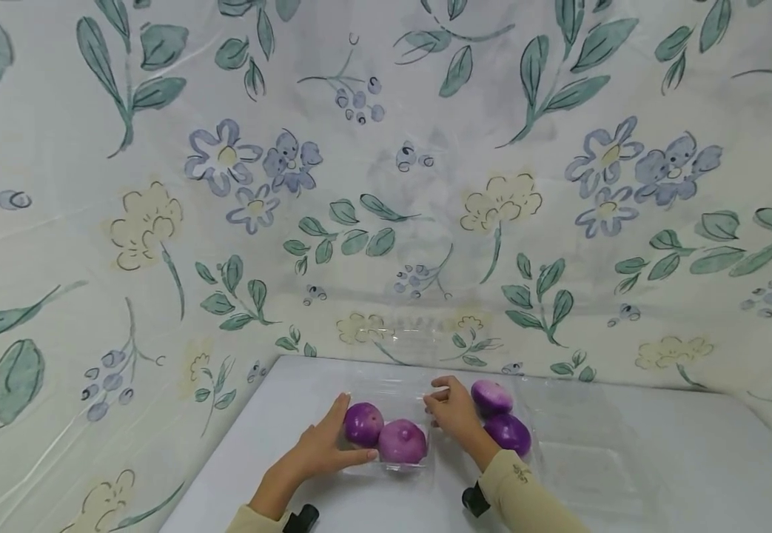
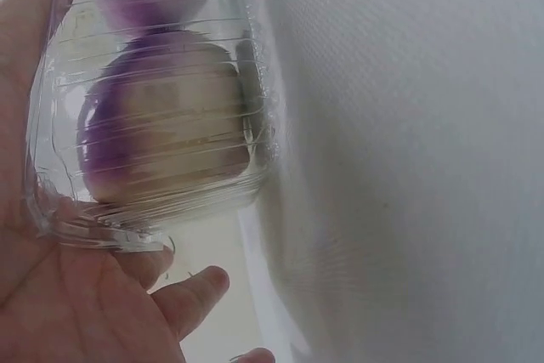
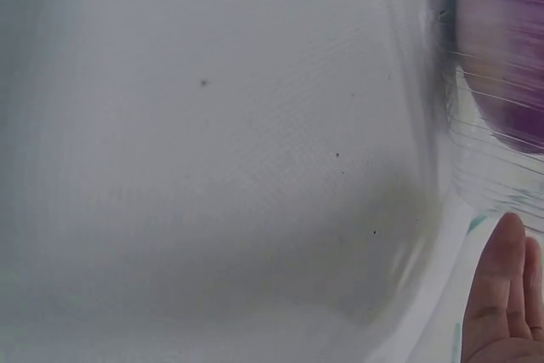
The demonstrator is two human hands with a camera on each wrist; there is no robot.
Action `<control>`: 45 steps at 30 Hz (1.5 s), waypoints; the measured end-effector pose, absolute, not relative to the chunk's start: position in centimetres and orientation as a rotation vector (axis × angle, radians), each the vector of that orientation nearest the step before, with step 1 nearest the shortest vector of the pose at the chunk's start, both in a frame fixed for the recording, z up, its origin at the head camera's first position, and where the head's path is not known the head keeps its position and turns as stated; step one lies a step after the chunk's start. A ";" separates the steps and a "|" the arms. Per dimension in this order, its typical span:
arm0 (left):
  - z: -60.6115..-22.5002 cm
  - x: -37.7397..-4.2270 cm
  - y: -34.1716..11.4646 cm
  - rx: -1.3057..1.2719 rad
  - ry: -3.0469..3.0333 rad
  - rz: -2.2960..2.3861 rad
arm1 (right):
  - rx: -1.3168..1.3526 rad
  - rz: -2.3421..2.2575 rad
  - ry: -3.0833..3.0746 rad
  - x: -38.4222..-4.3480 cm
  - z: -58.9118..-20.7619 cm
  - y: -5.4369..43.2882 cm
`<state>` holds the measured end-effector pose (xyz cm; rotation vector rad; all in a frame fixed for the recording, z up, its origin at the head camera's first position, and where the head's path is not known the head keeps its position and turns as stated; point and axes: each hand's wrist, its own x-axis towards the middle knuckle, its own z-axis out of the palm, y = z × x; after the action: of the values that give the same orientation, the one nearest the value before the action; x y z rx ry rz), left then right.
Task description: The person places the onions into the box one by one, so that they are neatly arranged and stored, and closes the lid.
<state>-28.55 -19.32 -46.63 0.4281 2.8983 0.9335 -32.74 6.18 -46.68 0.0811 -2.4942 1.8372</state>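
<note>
Two purple onions (image 1: 402, 442) sit in a clear plastic box (image 1: 404, 466) in front of me. My left hand (image 1: 319, 444) spans the box's left end, thumb along the front and straight fingers toward the back. The left wrist view shows its palm (image 2: 76, 295) against the ribbed wall, an onion (image 2: 161, 116) behind the plastic. My right hand (image 1: 454, 409) is near the box's back right corner, fingers extended and loosely bent. From the right wrist, its fingertips (image 3: 508, 231) are right at the box's lower edge.
Two more purple onions (image 1: 508, 434) lie just right of my right hand. A transparent plastic tray or lid (image 1: 592, 474) lies farther right on the white table (image 1: 712, 459). A floral curtain (image 1: 425, 244) hangs behind the table's back edge.
</note>
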 end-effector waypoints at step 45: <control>-47.3 -29.0 -18.7 0.341 3.016 0.997 | -0.052 1.855 -2.489 -31.7 -47.0 6.6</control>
<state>-28.99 -18.69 -47.31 0.3413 3.0159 0.9975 -31.70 6.65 -47.00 -0.0523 -2.4894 1.8552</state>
